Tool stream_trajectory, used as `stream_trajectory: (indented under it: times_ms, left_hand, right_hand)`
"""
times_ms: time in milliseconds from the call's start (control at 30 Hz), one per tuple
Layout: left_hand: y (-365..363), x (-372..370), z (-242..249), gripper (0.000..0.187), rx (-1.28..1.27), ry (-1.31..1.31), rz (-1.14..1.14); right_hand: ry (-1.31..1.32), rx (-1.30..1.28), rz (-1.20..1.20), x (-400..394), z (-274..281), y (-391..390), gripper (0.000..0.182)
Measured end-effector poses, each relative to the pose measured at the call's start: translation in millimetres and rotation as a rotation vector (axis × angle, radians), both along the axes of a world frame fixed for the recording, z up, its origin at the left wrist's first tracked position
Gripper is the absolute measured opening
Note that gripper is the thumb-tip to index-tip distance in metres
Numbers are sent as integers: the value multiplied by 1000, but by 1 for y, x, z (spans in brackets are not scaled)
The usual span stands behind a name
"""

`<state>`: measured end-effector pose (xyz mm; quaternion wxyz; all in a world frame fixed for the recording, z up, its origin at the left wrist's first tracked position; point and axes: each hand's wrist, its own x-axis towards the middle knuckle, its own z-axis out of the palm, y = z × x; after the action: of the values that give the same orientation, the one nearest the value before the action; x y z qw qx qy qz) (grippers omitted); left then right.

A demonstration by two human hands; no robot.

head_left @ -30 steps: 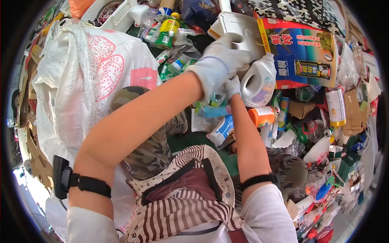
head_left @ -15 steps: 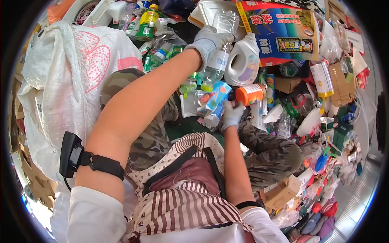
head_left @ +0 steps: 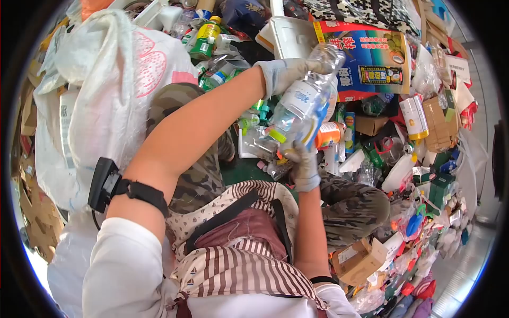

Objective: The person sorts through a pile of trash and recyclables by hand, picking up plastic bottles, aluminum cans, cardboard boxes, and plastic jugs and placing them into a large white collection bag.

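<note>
My gloved left hand (head_left: 297,71) is closed around the upper part of a large clear plastic bottle (head_left: 299,100) with a pale label. The bottle is tilted, its yellow-green cap pointing down toward my lap. Just below the cap, my gloved right hand (head_left: 303,167) is closed on the lower end of a blue-and-white carton (head_left: 320,117), mostly hidden behind the bottle. An orange jar (head_left: 330,134) with a white label lies right beside the carton. Left of my right hand, a clear plastic container (head_left: 259,142) lies in the pile.
A large white woven sack (head_left: 106,100) stands on the left. Ahead are a green-and-yellow bottle (head_left: 205,40), a white tray (head_left: 291,37) and a colourful printed bag (head_left: 371,61). Mixed waste and an opened cardboard box (head_left: 360,262) spread along the right.
My left hand has brought the bottle rightward and down, tilting it across the white jug. The carton in my right hand has moved up and right, behind the bottle. The view has shifted slightly.
</note>
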<state>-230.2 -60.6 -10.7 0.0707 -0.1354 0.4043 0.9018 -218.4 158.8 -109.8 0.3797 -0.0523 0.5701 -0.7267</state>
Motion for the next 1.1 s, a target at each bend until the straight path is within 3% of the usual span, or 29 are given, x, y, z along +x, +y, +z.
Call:
stream_trajectory:
  times_ms: [33, 100, 200, 233, 300, 367, 400, 433, 467, 500, 567, 600, 633, 667, 700, 767, 800, 833, 867, 900, 933, 967, 1033, 1067, 1100]
  left_hand:
    - [2, 4, 8, 26, -5, 1, 17]
    - [1, 15, 29, 27, 68, 343, 62]
    - [-29, 65, 94, 28, 34, 454, 147]
    - [-26, 97, 133, 29, -366, 498, 479]
    - [-106, 133, 144, 31, -167, 598, 297]
    - [-105, 196, 214, 37, -126, 396, 320]
    - [-113, 227, 230, 36, -228, 410, 495]
    - [-113, 257, 247, 36, -274, 258, 626]
    - [-128, 295, 248, 33, -330, 162, 648]
    - [-122, 322, 252, 32, -463, 167, 655]
    - [-140, 371, 240, 32, -447, 67, 849]
    - [-150, 394, 220, 35, -449, 26, 889]
    - [-158, 414, 202, 40, -437, -14, 921]
    - [-159, 425, 187, 34, -360, -172, 1044]
    - [-162, 437, 164, 29, -273, -338, 1144]
    - [-207, 476, 122, 28, -620, -298, 1101]
    - [-229, 495, 100, 27, -790, -283, 1091]
    - [-235, 473, 110, 27, -972, -391, 1265]
    - [-239, 452, 121, 27, -1142, -546, 1436]
    - [-240, 437, 130, 23, -1209, -192, 1391]
    - [-218, 404, 147, 25, -1338, -119, 1414]
    - [-176, 357, 164, 28, -1431, -56, 1416]
    - [-89, 270, 186, 35, -1476, 78, 1344]
    - [-64, 236, 190, 33, -1565, 188, 1235]
    - [-46, 204, 187, 31, -1607, 259, 1058]
  right_hand:
    - [34, -17, 44, -9, 21, -5, 50]
    - [43, -116, 53, -11, 79, -23, 50]
    - [411, -191, 171, -16, 131, -63, 47]
    - [447, -282, 250, -11, 148, -86, 45]
    - [293, -318, 463, 15, 190, -123, 40]
    - [304, -387, 646, 46, 224, -170, 34]
    - [349, -369, 726, 67, 241, -189, 35]
    - [593, -417, 801, 89, 258, -195, 41]
    - [833, -479, 839, 111, 275, -202, 46]
    - [903, -482, 883, 124, 277, -218, 50]
    - [1042, -498, 965, 149, 282, -251, 64]
    - [533, -331, 966, 176, 287, -263, 84]
    - [685, -330, 901, 180, 262, -302, 97]
    - [836, -407, 797, 180, 248, -319, 77]
    - [829, -340, 772, 162, 245, -302, 77]
    - [895, -504, 618, 124, 244, -255, 61]
    - [897, -389, 573, 98, 221, -240, 58]
    - [911, -299, 528, 66, 200, -224, 55]
    - [815, -257, 388, 39, 169, -201, 44]
    - [720, -237, 250, 19, 130, -176, 33]
    - [398, -279, 175, 7, 82, -153, 27]
    - [-48, 29, 90, 8, 54, -117, 27]
    - [-335, 301, 104, -3, -82, -67, 36]
    - [-835, 388, -20, 18, -103, -53, 40]
    - [-875, 363, -41, 26, -154, -45, 41]
